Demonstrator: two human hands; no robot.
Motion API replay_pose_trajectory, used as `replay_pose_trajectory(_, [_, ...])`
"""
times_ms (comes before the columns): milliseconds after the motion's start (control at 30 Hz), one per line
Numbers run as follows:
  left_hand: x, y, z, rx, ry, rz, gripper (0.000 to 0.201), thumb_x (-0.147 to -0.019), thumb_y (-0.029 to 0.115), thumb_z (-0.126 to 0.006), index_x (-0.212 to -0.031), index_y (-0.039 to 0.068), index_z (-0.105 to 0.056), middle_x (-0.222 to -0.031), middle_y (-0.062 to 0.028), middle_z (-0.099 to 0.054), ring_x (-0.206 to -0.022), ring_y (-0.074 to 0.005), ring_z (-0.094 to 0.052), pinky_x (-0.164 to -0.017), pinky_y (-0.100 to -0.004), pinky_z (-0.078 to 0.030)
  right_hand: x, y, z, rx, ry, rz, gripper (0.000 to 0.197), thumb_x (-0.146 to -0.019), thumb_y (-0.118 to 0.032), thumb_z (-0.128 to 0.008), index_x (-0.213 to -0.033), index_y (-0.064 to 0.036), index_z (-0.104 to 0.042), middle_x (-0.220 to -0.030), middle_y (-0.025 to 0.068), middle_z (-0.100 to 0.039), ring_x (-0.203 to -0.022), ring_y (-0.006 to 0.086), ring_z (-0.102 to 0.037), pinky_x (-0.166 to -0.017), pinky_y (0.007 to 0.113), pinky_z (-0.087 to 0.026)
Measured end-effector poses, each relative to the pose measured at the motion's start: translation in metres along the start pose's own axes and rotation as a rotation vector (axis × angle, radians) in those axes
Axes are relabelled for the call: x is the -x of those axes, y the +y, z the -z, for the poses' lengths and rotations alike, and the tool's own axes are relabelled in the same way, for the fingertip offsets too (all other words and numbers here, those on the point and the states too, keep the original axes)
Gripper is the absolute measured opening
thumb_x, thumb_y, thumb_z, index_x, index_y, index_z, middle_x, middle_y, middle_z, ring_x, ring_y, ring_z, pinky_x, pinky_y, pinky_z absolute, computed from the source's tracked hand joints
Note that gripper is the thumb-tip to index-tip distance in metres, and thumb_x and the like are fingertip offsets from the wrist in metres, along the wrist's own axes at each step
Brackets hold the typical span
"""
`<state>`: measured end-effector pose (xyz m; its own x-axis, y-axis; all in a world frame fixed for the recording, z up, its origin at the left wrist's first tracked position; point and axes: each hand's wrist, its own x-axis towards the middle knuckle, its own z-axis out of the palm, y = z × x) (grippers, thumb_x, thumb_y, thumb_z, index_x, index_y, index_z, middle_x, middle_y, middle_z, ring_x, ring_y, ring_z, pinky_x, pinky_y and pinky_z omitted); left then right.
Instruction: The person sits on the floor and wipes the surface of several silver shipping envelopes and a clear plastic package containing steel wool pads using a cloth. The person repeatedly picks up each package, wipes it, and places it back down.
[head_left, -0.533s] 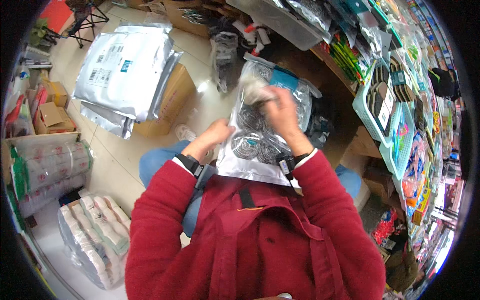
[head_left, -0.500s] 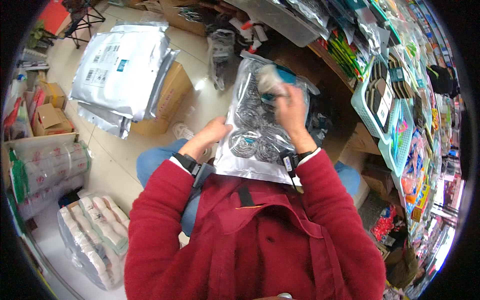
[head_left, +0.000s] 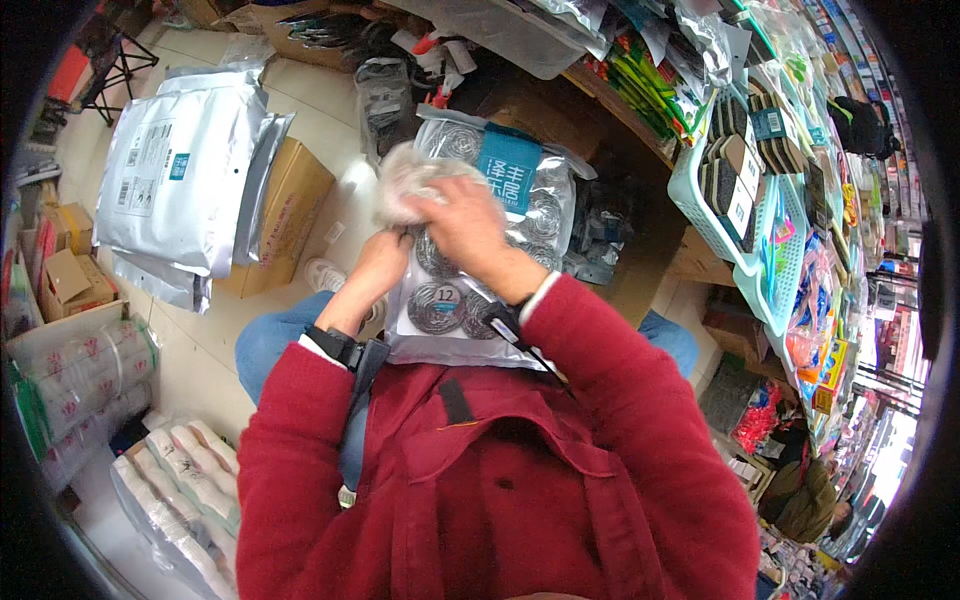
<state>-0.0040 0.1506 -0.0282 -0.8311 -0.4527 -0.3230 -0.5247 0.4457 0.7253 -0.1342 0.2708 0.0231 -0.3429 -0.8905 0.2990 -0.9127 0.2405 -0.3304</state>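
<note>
On my lap lies a large bag (head_left: 415, 348) with a clear front, silver edges and a teal label. Several grey coiled wire scourers (head_left: 436, 306) show through its front. My right hand (head_left: 462, 222) is closed on a whitish, crumpled cloth (head_left: 405, 187), blurred by motion, at the bag's left edge. Just below the cloth, my left hand (head_left: 376, 268) grips that same edge, its fingertips partly hidden.
To the left, silver packages (head_left: 165, 170) are stacked on a brown carton (head_left: 292, 205). Wrapped rolls (head_left: 90, 375) and white-wrapped bundles (head_left: 185, 480) stand lower left. Teal baskets (head_left: 690, 185) of goods line the right side, and a dark wooden edge (head_left: 620, 110) runs ahead.
My right hand has swept the cloth from the bag's upper middle to its left edge, uncovering the teal label. My left hand stays at that edge. The whole view has shifted slightly.
</note>
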Motion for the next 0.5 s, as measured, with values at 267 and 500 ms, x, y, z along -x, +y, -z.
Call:
replay_pose_trajectory(267, [0.007,-0.004,0.018,0.089,-0.034,0.153,0.031,-0.091,0.023,-0.051,-0.106,-0.003,-0.059,-0.101,-0.0280,-0.063,-0.098,-0.0439,-0.059,-0.086,-0.0482,-0.045,-0.012,0.116,0.035,0.244,-0.007,-0.039,0.036,-0.078,-0.007,-0.056,-0.108,-0.0236,-0.067,-0.112,0.0071,-0.063,-0.105,0.0307,-0.057,-0.089,0.045,-0.046])
replay_pose_trajectory(500, [0.010,-0.009,0.020,0.065,-0.087,0.166,0.034,-0.092,0.026,-0.053,-0.113,0.000,-0.060,-0.106,-0.0264,-0.064,-0.102,-0.0401,-0.060,-0.088,-0.0465,-0.046,0.091,0.217,0.075,0.437,-0.289,-0.739,0.026,-0.085,-0.019,-0.059,-0.109,-0.0143,-0.066,-0.120,0.0216,-0.058,-0.109,0.0396,-0.057,-0.091,0.048,-0.049])
